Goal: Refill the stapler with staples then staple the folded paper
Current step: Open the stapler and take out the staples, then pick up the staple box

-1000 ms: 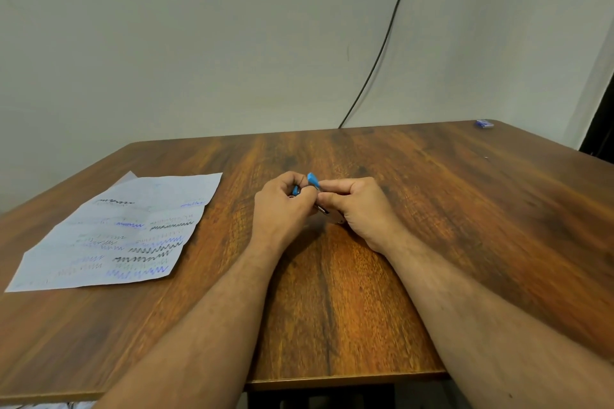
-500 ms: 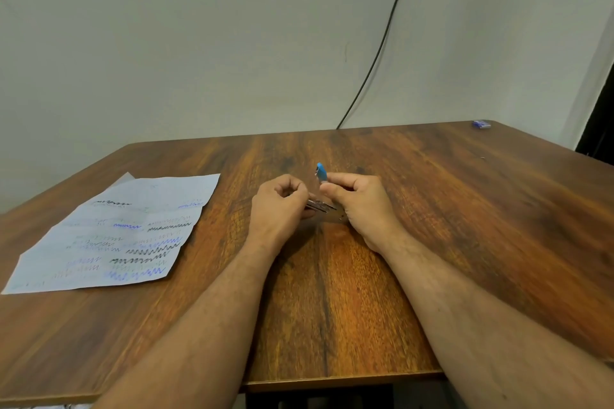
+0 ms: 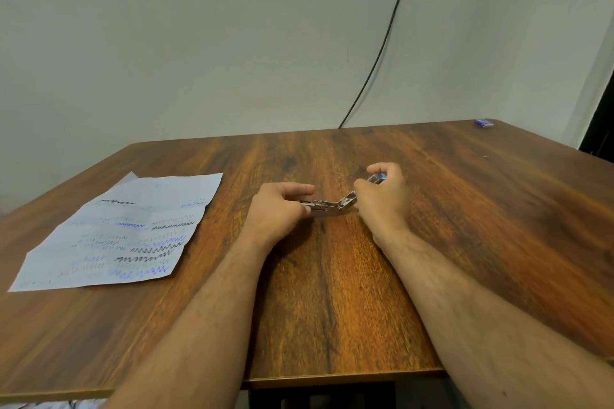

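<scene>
Fingers (image 3: 360,188) of both hands on opened stapler (image 3: 327,206)

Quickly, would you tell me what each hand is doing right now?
Left hand: closed on the base end of the opened stapler.
Right hand: closed on the stapler's raised top arm.

left arm: bare forearm, enters from the lower edge and runs up and to the right toward the table's middle.
left hand (image 3: 277,209): back of the hand up, fingers curled inward, thumb and fingertips pinched on the near end of the stapler (image 3: 327,207).
right arm: bare forearm, enters from the lower right corner and runs up and to the left.
right hand (image 3: 382,197): knuckles up, fingers curled closed round the stapler's raised far end.
spacing: the hands are apart, joined only by what they hold.
</scene>
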`<state>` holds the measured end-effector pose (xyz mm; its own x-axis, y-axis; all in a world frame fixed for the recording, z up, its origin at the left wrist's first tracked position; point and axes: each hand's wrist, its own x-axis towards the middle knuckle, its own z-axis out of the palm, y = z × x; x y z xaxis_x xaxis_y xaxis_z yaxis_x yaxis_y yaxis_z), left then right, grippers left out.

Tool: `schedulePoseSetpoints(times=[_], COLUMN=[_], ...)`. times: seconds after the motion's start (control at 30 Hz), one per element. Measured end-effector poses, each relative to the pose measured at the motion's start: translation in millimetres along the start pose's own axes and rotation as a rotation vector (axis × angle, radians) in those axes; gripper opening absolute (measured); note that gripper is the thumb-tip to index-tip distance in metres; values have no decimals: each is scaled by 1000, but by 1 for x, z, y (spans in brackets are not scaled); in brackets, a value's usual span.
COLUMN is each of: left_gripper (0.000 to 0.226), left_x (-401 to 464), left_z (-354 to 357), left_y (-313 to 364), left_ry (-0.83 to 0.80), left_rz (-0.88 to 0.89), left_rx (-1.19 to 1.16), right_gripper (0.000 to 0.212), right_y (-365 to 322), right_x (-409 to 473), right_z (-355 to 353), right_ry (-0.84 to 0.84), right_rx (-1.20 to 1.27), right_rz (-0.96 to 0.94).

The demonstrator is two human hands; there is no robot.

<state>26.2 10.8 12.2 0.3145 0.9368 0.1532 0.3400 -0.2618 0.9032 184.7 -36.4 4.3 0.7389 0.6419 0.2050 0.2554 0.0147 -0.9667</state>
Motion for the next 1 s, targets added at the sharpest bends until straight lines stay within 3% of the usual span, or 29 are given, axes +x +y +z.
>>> schedulePoseSetpoints(times=[0.2, 0.63, 0.83, 1.0], left_gripper=[34, 22, 24, 36], left_x=[-2, 0, -2, -2], left_z=[1, -5, -6, -8], left_y=[-2, -6, -3, -3], left_ry=[62, 2, -2, -79], left_rz=[94, 145, 164, 175], left_rx=[240, 264, 248, 235], right_gripper=[24, 25, 29, 19], right_y=[-2, -1, -3, -1], right_x=[0, 6, 0, -2], right_z=[-1, 3, 0, -1], right_ry=[38, -30, -215, -333], right_rx=[-119, -371, -404, -391], right_rz=[26, -24, -180, -314])
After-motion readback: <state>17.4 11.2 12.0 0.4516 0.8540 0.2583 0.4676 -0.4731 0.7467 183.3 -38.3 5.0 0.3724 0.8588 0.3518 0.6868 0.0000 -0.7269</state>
